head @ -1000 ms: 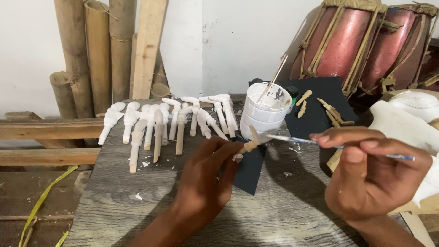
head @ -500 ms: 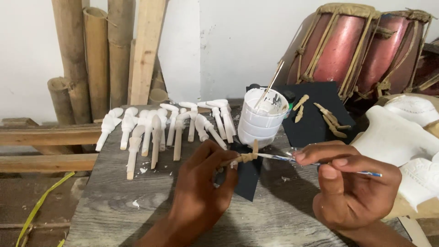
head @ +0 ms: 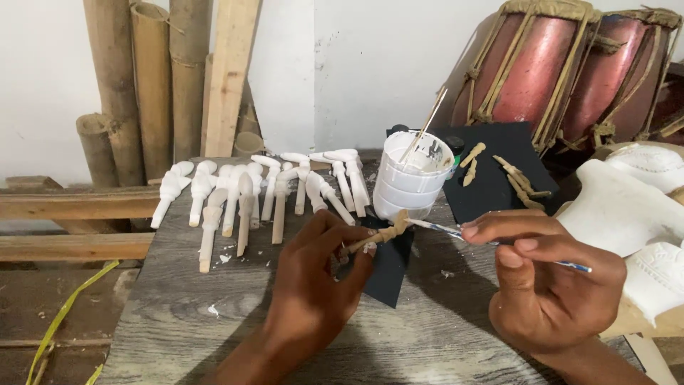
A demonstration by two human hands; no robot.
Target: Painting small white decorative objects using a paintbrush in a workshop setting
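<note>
The right hand (head: 548, 285) has drawn the paintbrush (head: 456, 232) tip in onto the small wooden piece (head: 377, 237).

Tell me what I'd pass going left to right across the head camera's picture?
Bamboo poles → white carved pieces → left hand holding small wooden piece → white tub → right hand with brush → red drums.

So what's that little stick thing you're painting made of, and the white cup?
The small carved piece in the left hand looks like bare wood: tan, matt, with a carved, knobbly shape. The white tub looks like smooth plastic, with ridged rings and paint-smeared walls. The brush in the right hand has a thin, pale handle; its material is unclear.
</note>
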